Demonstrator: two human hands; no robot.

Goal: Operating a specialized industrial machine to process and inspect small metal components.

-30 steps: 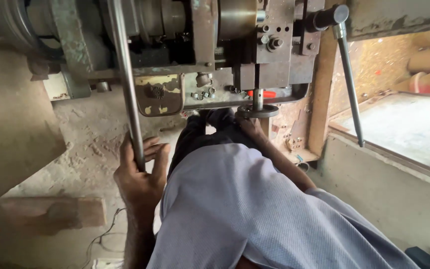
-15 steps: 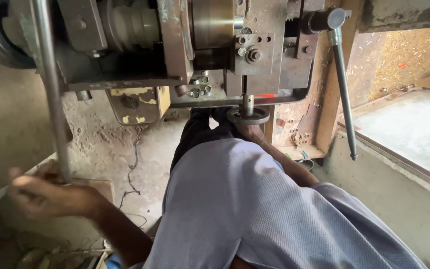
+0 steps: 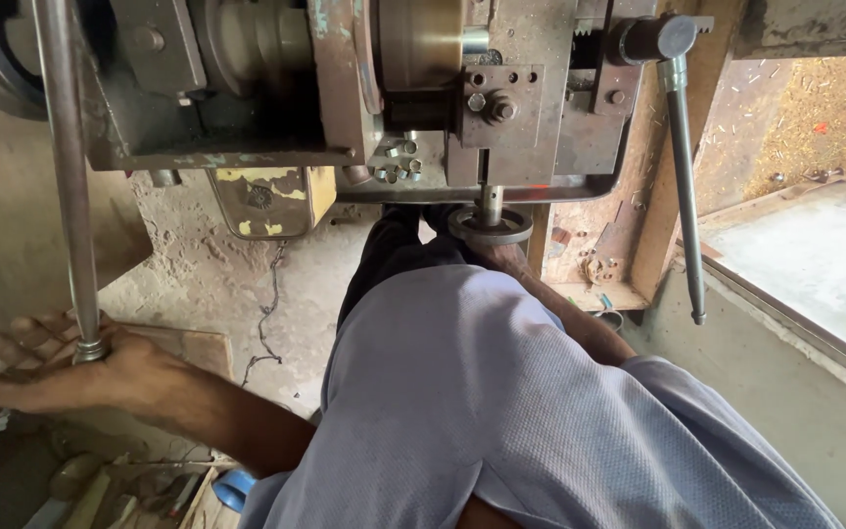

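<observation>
My left hand [image 3: 56, 370] grips the lower end of a long steel lever [image 3: 66, 176] that hangs from the left side of a heavy metal press machine [image 3: 423, 88]. My right arm reaches forward past my light blue shirt [image 3: 501, 411]. My right hand [image 3: 507, 259] is mostly hidden, its fingers just under a round metal ring [image 3: 490, 226] that sits on the short vertical spindle [image 3: 490, 201] below the machine head. The hand touches the ring from beneath.
A second thin lever with a black knob [image 3: 683, 186] hangs at the right. A worn yellow plate [image 3: 268, 201] is fixed under the machine. Small nuts [image 3: 396, 163] lie on its body. A concrete ledge [image 3: 815, 255] is at the right, scrap and tools [image 3: 100, 482] at lower left.
My left hand has swung the long lever to the left and slightly down. The right hand has stayed under the spindle at the ring.
</observation>
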